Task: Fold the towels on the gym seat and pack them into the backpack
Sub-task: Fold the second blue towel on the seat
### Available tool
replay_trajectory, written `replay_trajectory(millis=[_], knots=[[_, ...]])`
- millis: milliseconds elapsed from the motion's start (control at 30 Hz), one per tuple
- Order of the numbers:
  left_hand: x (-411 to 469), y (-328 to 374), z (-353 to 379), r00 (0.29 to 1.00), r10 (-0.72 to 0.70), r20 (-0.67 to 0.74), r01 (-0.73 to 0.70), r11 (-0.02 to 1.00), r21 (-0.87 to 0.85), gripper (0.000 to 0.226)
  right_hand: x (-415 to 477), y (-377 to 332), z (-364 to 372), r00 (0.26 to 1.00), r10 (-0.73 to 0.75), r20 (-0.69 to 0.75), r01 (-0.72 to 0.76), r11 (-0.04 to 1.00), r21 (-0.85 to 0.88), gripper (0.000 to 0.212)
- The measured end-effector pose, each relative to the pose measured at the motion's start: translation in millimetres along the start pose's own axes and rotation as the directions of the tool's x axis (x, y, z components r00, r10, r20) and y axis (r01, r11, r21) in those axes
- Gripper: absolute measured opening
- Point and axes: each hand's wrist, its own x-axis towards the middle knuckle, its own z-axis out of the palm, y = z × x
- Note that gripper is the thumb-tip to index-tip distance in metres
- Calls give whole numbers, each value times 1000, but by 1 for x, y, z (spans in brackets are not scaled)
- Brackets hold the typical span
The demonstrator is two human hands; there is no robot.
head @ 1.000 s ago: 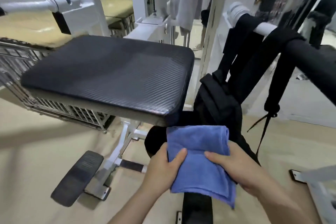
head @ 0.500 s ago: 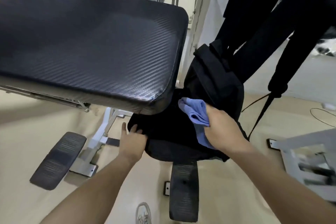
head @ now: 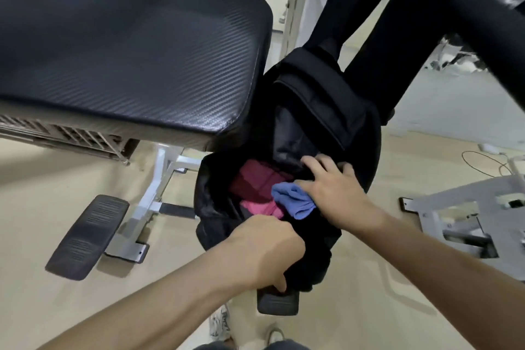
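Under right hand [head: 335, 196], blue towel [head: 295, 202]

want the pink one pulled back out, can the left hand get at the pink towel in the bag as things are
Probably yes: the backpack mouth gapes open, the pink towel lies uncovered, and the left hand grips the near rim beside it. It would have to release the rim.

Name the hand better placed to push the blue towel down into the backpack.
Right. The right hand already rests on the blue towel at the backpack opening, while the left hand grips the bag's near edge, holding it open.
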Motion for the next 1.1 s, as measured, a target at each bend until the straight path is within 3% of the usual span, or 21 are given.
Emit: replay_trajectory(millis=[133,267,367,467,533,600,667,733,800,833,867,1000,1100], knots=[[-22,32,-8,997,-70,16,70,997,34,20,1,1,3,992,128,-20,-127,991,47,64],[-44,57,-17,969,-245,11,246,968,-59,29,-9,30,2,974,217,-59,-209,970,123,45],[-66,70,-29,933,-347,94,359,906,-222,39,-15,54,-1,951,307,-40,-296,940,170,28],[-75,89,-34,925,-362,112,377,910,-172,36,-23,66,-12,939,343,-14,-333,919,210,22],[-67,101,-31,937,-348,16,348,936,-43,18,-33,62,-22,947,320,-41,-307,933,187,21],[-58,112,-28,939,-327,-104,333,942,50,7,-46,50,-29,967,201,-156,-180,974,134,17],[-52,117,-27,943,-237,-234,280,945,168,14,-58,34,-37,965,63,-254,-5,975,222,8],[-55,120,-33,946,-188,-264,251,940,231,29,-60,21,-48,989,18,-144,60,854,517,3],[-59,120,-34,936,-172,-308,244,946,213,30,-55,16,-52,993,-32,113,-71,598,798,6],[-62,121,-33,933,-168,-318,243,945,216,28,-52,17,-48,980,-66,188,-128,517,846,5],[-65,122,-35,931,-155,-330,233,949,213,26,-50,16,-43,973,-78,219,-145,536,832,5],[-79,124,-38,884,-124,-451,229,956,185,19,-46,8,-16,966,5,259,-166,778,606,24],[-84,129,-38,873,-103,-477,223,953,204,19,-36,-9,-13,980,19,200,-134,805,578,20]])
